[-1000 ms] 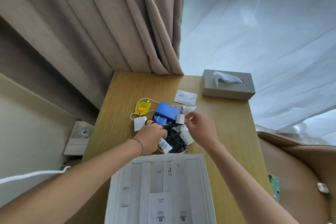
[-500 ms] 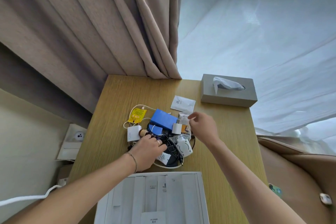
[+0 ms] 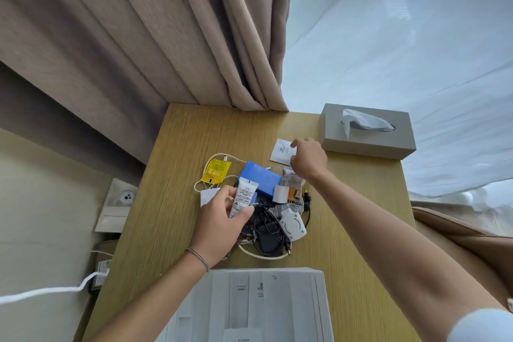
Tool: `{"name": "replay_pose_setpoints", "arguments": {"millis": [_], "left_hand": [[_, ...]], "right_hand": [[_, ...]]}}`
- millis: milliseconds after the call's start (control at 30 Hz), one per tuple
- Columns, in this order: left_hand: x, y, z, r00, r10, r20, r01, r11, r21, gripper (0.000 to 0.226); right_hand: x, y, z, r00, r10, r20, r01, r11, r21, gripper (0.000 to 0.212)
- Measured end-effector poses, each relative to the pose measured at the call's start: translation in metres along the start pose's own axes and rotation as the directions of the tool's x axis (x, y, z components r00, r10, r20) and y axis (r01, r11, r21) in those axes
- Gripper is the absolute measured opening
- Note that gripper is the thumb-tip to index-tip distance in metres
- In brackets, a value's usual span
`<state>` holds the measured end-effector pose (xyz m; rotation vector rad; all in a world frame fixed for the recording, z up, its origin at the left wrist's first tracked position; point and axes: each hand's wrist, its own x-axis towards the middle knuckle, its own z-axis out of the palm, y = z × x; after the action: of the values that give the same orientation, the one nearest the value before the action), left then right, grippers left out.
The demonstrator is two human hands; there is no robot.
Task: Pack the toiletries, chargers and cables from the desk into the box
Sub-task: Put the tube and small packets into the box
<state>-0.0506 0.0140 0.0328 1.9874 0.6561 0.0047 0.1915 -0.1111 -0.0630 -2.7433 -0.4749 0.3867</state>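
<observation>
Broadly, the worktop (image 3: 177, 230) carried a white box (image 3: 266, 302) at its near edge and a pile of cables (image 3: 270, 233) mid-surface. Over the pile, the left hand (image 3: 222, 225) gripped a white tube (image 3: 244, 197) between thumb and fingers. Beyond it, the right hand (image 3: 309, 158) pinched a flat sachet (image 3: 281, 150) lying on the wood.

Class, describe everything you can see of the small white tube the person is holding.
The white tube is small, looks like soft plastic, and carries fine dark print too small to read. The left hand grips its lower half, thumb across the front. It is raised upright, leaning slightly right, in front of the blue box and black cables.
</observation>
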Motion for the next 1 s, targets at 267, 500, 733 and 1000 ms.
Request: {"name": "replay_pose_setpoints", "arguments": {"millis": [267,500,733,1000], "left_hand": [[-0.005,-0.004,-0.019,0.990,-0.137,-0.043,0.129,0.979,-0.156,0.021],[-0.008,-0.009,-0.029,0.967,-0.251,-0.047,0.232,0.942,-0.242,0.020],[-0.016,0.001,-0.034,0.957,-0.289,-0.023,0.261,0.895,-0.362,0.027],[-0.042,0.010,-0.037,0.973,-0.230,0.007,0.215,0.899,-0.383,0.027]], "right_hand": [[0.025,-0.001,0.013,0.997,-0.036,0.071,0.048,0.984,-0.172,0.058],[0.030,-0.010,0.012,0.998,-0.063,-0.016,0.060,0.985,-0.163,0.037],[-0.005,-0.043,-0.018,0.986,-0.095,-0.136,0.083,0.992,-0.095,0.011],[-0.090,-0.070,-0.063,0.958,-0.063,-0.279,0.132,0.963,0.237,0.013]]}}
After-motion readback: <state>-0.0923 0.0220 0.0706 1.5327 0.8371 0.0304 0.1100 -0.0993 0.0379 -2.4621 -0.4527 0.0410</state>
